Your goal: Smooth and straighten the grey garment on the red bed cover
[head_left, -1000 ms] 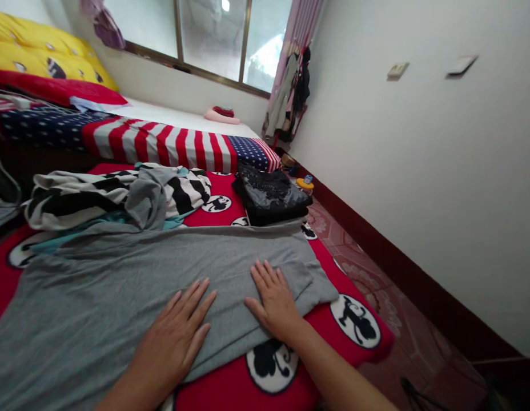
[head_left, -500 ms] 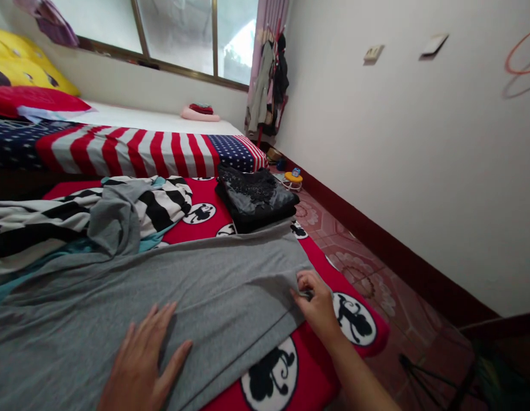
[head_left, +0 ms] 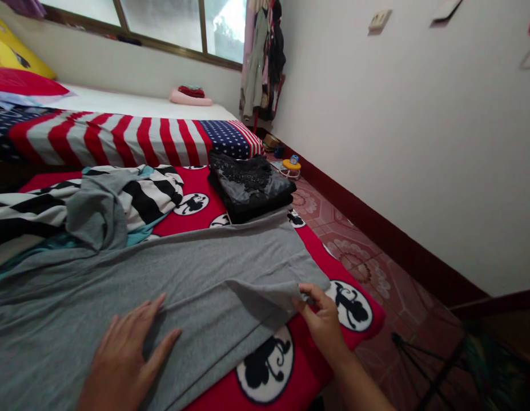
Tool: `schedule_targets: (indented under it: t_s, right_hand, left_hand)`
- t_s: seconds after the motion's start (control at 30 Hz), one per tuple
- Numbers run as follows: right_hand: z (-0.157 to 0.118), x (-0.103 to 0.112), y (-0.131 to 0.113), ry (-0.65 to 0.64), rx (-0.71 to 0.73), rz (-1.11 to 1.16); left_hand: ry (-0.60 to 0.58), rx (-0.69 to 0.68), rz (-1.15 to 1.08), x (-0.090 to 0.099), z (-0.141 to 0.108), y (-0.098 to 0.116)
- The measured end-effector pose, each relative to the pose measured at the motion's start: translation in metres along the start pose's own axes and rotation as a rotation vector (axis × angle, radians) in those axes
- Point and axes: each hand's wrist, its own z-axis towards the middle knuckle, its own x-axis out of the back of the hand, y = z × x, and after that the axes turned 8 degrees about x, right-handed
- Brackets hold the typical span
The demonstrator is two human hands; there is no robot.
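Note:
A grey garment (head_left: 171, 279) of thin knit cloth lies spread across a red bed cover (head_left: 308, 365) with black-and-white round prints. My left hand (head_left: 123, 348) rests flat on the cloth, fingers spread. At the garment's right end, my right hand (head_left: 318, 314) pinches its edge between thumb and fingers and holds a fold of it slightly raised. Beyond the garment sits a stack of folded black clothes (head_left: 252, 188), a dark lace-trimmed piece on top. A heap with a black-and-white striped cloth (head_left: 149, 200) lies at the left, partly under a bunched grey part.
A second bed with a stars-and-stripes cover (head_left: 140, 137) stands behind. To the right, a tiled floor (head_left: 359, 257) runs along the white wall (head_left: 376, 125). A small yellow-topped stool (head_left: 291, 165) stands by the wall, and dark thin legs (head_left: 419, 359) show at lower right.
My right hand has drawn the pinched edge slightly towards me, lifting a fold of the grey cloth. My left hand stays flat on it. The view has shifted a little.

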Motion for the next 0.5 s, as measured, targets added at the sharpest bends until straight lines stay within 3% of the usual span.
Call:
schedule_targets:
  t_s: [0.17,0.3,0.4,0.5]
  right_hand:
    - [0.008,0.001,0.0,0.052,-0.075,0.054]
    - [0.009,0.005,-0.001,0.16,-0.128,0.061]
    - [0.012,0.012,0.0,0.227,-0.16,0.025]
    - [0.02,0.019,0.007,0.224,-0.156,-0.003]
  left_hand:
    - [-0.084,0.08,-0.104,0.016,0.021,-0.007]
    - [-0.008,0.079,-0.177,0.026,0.025,0.001]
    - [0.036,0.158,-0.202,0.031,0.026,0.01]
    - [-0.061,0.203,-0.219,0.026,0.03,0.015]
